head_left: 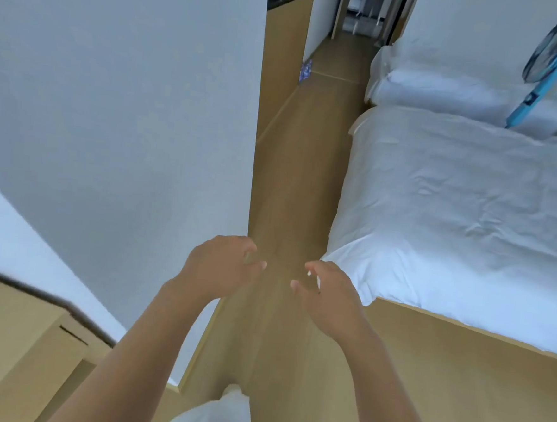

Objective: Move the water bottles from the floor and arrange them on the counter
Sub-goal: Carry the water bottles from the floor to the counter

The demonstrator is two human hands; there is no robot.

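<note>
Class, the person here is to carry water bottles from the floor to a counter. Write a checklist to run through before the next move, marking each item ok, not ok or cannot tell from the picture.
1. Left hand free to pick up: ok, fingers loosely curled, holding nothing.
2. Right hand free: ok, also holding nothing.
3. Floor ahead free of obstacles: ok, bare boards between wall and bed.
4. Bottles located: cannot tell, only a small blue package lies far down the corridor, too blurred to identify.
5. Counter in view: not ok, none visible.
</note>
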